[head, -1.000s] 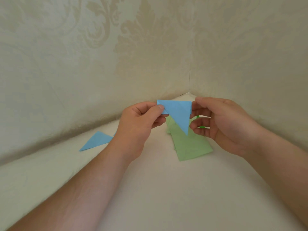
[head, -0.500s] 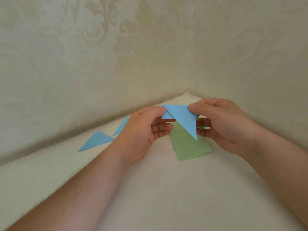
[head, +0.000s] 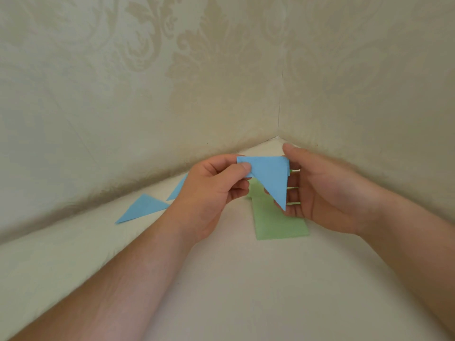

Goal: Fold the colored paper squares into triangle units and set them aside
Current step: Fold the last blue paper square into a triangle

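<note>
the folded triangle (head: pixel 269 177) sits between the left hand (head: pixel 211 193) and right hand (head: pixel 320 188), above the paper stack (head: pixel 278 225); two finished triangles (head: pixel 142 209) lie left, near the wall (head: pixel 123 119).

walls (head: pixel 246 70): cream, damask leaf pattern, two meeting in a corner | bench (head: pixel 246 291): pale cream surface, running into that corner

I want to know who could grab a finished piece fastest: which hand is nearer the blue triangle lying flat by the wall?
Left. The left hand is just right of the flat blue triangle; the right hand is farther right, beyond the held blue paper.
</note>
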Demonstrator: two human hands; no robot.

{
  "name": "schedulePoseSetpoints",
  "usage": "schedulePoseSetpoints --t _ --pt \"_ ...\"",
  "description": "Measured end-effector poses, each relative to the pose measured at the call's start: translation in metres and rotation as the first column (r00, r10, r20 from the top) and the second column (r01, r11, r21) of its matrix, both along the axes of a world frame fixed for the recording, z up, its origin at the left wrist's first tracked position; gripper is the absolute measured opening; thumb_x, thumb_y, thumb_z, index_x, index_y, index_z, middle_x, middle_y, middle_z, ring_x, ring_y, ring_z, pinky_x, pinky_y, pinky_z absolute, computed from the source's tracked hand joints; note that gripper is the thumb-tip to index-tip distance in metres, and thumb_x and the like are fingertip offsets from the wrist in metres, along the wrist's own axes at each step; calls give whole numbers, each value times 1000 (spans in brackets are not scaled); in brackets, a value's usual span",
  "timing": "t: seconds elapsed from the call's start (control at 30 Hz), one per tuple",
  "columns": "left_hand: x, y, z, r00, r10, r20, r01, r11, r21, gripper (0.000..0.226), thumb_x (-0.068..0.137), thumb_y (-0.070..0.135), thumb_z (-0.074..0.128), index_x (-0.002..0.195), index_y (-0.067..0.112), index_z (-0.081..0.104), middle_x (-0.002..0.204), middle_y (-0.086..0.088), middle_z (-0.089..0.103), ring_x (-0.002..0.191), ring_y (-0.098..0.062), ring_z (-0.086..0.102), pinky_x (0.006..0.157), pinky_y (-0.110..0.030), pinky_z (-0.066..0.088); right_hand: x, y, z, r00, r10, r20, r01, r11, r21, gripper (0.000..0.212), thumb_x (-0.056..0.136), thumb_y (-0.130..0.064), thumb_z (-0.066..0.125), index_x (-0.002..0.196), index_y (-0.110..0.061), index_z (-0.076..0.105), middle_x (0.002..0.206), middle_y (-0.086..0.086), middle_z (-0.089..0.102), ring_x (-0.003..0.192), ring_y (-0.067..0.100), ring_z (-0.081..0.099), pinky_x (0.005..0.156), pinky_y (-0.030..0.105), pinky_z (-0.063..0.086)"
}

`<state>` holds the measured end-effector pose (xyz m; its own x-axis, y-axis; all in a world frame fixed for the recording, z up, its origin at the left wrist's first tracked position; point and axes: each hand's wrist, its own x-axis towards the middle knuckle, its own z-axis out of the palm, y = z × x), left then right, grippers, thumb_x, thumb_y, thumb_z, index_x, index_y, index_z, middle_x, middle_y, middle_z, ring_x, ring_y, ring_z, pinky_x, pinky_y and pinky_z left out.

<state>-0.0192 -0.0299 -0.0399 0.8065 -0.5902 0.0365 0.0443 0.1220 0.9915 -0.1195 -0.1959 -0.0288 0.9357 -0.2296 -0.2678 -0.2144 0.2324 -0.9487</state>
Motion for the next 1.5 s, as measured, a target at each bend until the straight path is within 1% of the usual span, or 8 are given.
schedulePoseSetpoints --t 0.2,0.5,0.63,0.8,1.0,1.17,1.3,1.5 --pt "2 1 -1 1000 0 18 0 1000 -15 23 97 9 65 83 21 78 78 3 66 67 -11 57 76 -31 53 -1 -1 3 998 52 35 -53 997 49 29 101 -38 56 86 -23 76 88 6 64 62 19 53 67 32 46" --pt "-1 0 -5 996 -77 49 81 994 -74 17 96 2 65 112 1 71 107 -15 78 98 -27 75 85 -35 60 -2 1 3 991 128 50 -128 992 5 37 108 -33 43 112 -10 71 98 18 73 71 27 68 69 35 55" --pt "2 -1 -6 999 -38 8 38 994 -106 24 94 2 68 118 -2 68 113 -19 76 107 -35 73 91 -40 60 -2 1 3 993 78 94 -68 992 -102 40 95 -48 58 111 -13 68 104 17 76 72 27 70 73 37 56" --pt "1 -1 -4 991 -82 -102 64 984 -169 43 80 8 75 121 -2 66 115 -20 75 104 -31 74 93 -37 60 -2 5 -3 976 -45 215 120 930 -348 16 86 -26 78 93 -13 70 90 9 77 71 18 67 77 39 55" --pt "2 0 -6 987 -115 -108 104 989 -101 52 79 19 75 126 -1 65 128 -23 69 126 -42 61 110 -48 50 0 1 -6 952 -113 283 210 917 -340 13 87 -20 78 79 -13 70 74 4 71 65 16 62 67 32 50" --pt "1 0 -3 996 -70 -62 64 993 -99 26 80 33 72 101 19 76 112 -14 74 98 -27 68 95 -37 58 0 1 -6 937 -132 322 257 887 -385 20 86 -12 80 71 -14 68 69 3 64 61 17 61 64 31 51" --pt "3 1 -5 1000 -5 21 7 991 -133 16 78 26 72 93 20 76 86 -2 73 80 -17 70 88 -34 60 0 -1 -9 904 -143 403 338 816 -469 18 84 -13 84 71 -18 71 74 20 68 63 20 55 62 35 44" --pt "3 1 -4 988 19 154 6 987 -160 24 90 1 69 86 22 78 83 4 72 80 -15 66 89 -34 60 -1 -4 -13 788 -28 615 488 637 -597 19 85 -6 80 78 -23 74 78 -5 67 68 17 59 61 23 47"
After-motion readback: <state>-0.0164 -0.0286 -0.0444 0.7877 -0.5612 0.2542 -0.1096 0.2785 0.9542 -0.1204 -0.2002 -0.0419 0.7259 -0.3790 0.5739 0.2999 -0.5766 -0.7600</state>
